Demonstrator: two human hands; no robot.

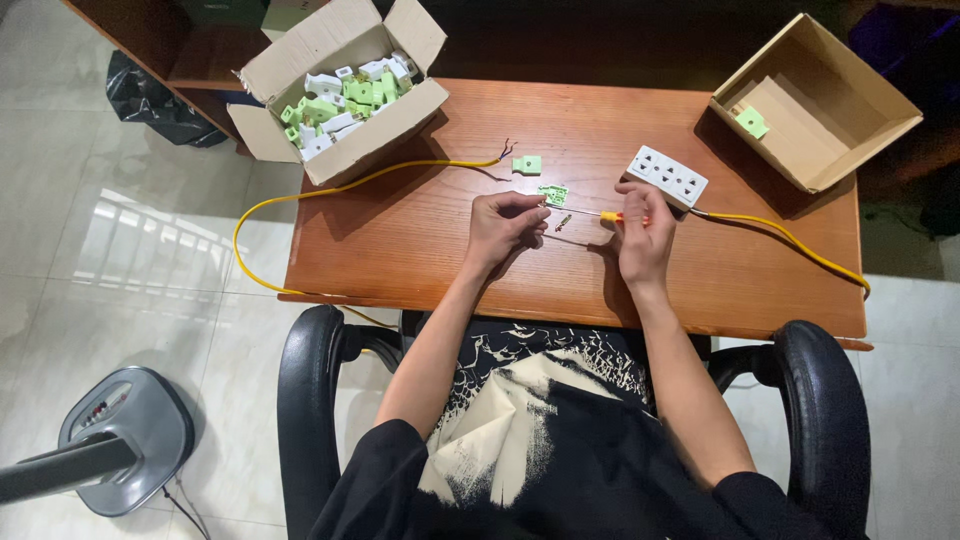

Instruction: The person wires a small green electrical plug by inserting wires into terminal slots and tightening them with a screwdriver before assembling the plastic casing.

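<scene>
My left hand (503, 226) is closed on a small part at its fingertips, held just above the wooden table (420, 240). My right hand (645, 232) grips a screwdriver (606, 216) with a yellow and orange handle, its thin shaft pointing left toward the left hand. A small green plug piece (553, 194) and a tiny metal piece (564, 222) lie between and just beyond the hands. Another green plug half (527, 164) sits by the stripped end of a yellow cable (400, 172).
A white socket strip (667, 176) with a yellow cable (790, 240) lies right of my hands. An open box (340, 85) of green and white plug parts stands back left. A near-empty box (815, 100) stands back right. A fan base (125, 435) rests on the floor.
</scene>
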